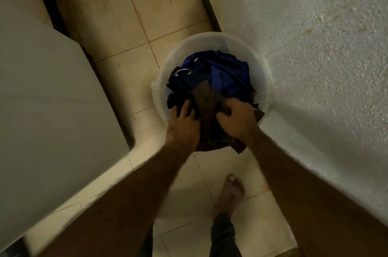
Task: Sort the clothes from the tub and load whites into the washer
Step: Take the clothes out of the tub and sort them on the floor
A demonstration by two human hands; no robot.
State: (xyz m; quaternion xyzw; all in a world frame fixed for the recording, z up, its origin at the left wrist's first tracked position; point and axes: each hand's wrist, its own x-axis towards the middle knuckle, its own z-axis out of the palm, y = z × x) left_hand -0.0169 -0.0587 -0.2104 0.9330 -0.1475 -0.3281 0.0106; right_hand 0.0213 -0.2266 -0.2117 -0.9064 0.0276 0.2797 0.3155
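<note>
A clear plastic tub [210, 42] stands on the tiled floor against the wall, filled with dark clothes. A blue garment [226, 74] lies on top at the back. A brown garment [206, 105] hangs over the near rim. My left hand [183, 124] presses into the dark clothes at the tub's near left, its fingers curled on the brown garment's edge. My right hand [237, 118] is closed on the brown garment at the near right. No white clothes show in the tub.
A large pale appliance top [48, 93] fills the left side on a raised tiled step. A rough white wall [315, 46] runs along the right. My bare foot [232, 191] stands on the floor tiles below the tub.
</note>
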